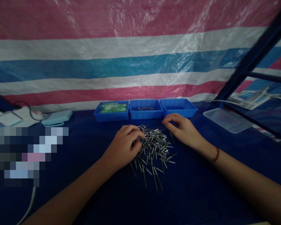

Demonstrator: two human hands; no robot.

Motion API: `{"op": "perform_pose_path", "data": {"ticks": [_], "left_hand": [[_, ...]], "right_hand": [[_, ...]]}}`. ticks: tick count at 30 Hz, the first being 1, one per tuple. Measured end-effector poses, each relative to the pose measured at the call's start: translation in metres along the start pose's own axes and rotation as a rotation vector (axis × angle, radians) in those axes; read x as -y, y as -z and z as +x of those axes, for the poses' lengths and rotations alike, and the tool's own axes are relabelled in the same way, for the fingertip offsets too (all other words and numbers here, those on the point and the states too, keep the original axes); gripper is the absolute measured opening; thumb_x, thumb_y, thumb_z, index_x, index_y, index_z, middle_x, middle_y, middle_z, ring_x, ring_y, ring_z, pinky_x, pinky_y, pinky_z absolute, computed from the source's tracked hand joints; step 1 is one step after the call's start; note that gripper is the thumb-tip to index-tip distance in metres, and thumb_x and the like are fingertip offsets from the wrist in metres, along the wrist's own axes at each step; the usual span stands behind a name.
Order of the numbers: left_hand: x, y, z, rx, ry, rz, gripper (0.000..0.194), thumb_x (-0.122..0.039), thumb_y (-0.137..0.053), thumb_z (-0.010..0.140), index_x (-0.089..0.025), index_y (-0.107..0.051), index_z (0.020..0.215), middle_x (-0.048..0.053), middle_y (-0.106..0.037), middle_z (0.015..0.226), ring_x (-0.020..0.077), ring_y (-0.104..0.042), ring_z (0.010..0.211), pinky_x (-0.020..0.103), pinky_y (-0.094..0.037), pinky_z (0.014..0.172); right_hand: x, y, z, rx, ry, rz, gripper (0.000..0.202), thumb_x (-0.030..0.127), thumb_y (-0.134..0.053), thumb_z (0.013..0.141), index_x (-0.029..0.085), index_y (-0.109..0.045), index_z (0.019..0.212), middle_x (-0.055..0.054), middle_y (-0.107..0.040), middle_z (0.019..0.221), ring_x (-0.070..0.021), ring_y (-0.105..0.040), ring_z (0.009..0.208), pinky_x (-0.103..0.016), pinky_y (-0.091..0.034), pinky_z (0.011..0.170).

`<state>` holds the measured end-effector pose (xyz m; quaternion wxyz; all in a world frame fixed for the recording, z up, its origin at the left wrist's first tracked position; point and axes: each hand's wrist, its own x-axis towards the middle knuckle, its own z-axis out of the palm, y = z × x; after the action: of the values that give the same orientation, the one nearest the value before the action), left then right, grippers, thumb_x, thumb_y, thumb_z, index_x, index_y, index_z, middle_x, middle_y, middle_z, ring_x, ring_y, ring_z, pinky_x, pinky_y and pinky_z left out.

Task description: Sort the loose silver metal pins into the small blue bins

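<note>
A loose pile of silvery metal rivets (154, 143) lies on the dark blue table. My left hand (127, 143) rests at the pile's left side, its fingers curled over the rivets; whether it grips any is too small to tell. Just right of the pile, in front of the right blue bin (179, 113), my right hand (181, 128) has thumb and forefinger pinched together, and what they hold, if anything, cannot be made out. The middle blue bin (145, 115) has several rivets in it. Green and clear packets (113, 107) fill the left blue bin (111, 117).
A translucent plastic lid (227, 120) lies at the right, near a dark metal frame (253, 62). At the left are a light blue case (56, 117), a white cable (31, 203) and a pixelated patch. Striped plastic sheeting (131, 67) hangs behind the bins.
</note>
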<state>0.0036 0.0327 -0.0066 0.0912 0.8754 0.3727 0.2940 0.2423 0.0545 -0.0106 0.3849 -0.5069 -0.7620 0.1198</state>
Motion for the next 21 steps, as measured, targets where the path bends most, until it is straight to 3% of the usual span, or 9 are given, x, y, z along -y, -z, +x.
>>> {"op": "perform_pose_path", "data": {"ticks": [7, 15, 21], "left_hand": [[0.003, 0.010, 0.001, 0.083, -0.045, 0.104, 0.014, -0.012, -0.053, 0.077, -0.020, -0.064, 0.079, 0.006, -0.055, 0.108, 0.0241, -0.049, 0.106, 0.044, -0.040, 0.090], [0.013, 0.014, 0.001, 0.177, -0.140, 0.214, 0.021, -0.021, -0.053, 0.084, -0.026, -0.065, 0.101, 0.008, -0.047, 0.123, 0.0267, -0.042, 0.116, 0.046, -0.038, 0.095], [0.010, 0.011, 0.003, 0.172, -0.137, 0.250, 0.014, -0.026, -0.054, 0.086, -0.024, -0.066, 0.092, 0.007, -0.051, 0.119, 0.0261, -0.045, 0.113, 0.046, -0.040, 0.092]], "right_hand": [[0.012, 0.002, -0.006, 0.054, 0.049, 0.016, 0.013, 0.019, -0.052, 0.083, 0.019, -0.064, 0.078, -0.004, -0.065, 0.087, -0.0174, -0.060, 0.083, -0.033, -0.046, 0.077], [0.020, 0.002, -0.011, 0.135, 0.127, -0.009, 0.013, 0.018, -0.051, 0.084, 0.018, -0.063, 0.079, -0.005, -0.063, 0.089, -0.0172, -0.059, 0.085, -0.034, -0.046, 0.080], [0.020, -0.001, -0.012, 0.164, 0.141, -0.019, 0.014, 0.020, -0.051, 0.085, 0.018, -0.064, 0.078, -0.005, -0.063, 0.089, -0.0169, -0.058, 0.085, -0.034, -0.046, 0.080]]}}
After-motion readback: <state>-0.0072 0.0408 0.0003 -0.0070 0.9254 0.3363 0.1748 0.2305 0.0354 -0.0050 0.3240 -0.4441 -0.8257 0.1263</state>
